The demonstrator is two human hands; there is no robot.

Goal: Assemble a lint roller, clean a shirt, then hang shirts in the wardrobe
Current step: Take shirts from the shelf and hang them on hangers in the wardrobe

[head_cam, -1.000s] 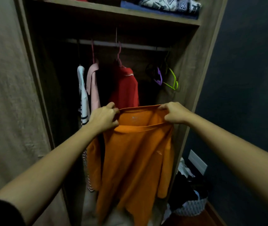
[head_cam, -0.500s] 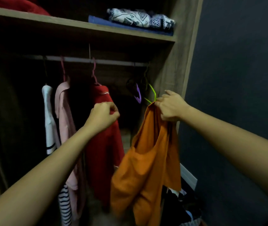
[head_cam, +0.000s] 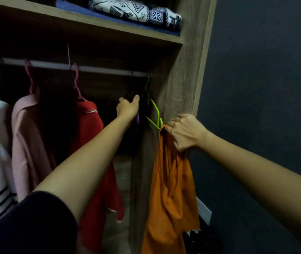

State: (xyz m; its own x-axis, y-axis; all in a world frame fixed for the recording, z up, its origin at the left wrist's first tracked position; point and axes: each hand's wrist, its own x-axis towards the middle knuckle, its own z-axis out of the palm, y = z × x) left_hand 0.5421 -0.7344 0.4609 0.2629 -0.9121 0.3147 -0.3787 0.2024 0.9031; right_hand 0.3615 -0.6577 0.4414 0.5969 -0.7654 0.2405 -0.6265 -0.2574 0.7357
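Left hand (head_cam: pixel 127 109): fingers loosely extended, at 9 o'clock of the green hanger (head_cam: pixel 155 110).
Right hand (head_cam: pixel 184 132): fist grips the orange shirt (head_cam: pixel 170 180) by its bunched top.
Orange shirt: hangs at 6 o'clock beneath that fist, outside the wardrobe (head_cam: pixel 175 99).

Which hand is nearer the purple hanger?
Left. The left hand is right at the purple hanger; the right hand is off to its right, gripping the orange shirt.

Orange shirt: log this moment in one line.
left hand: open, extended toward green hanger | right hand: grips orange shirt | status: not yet hung
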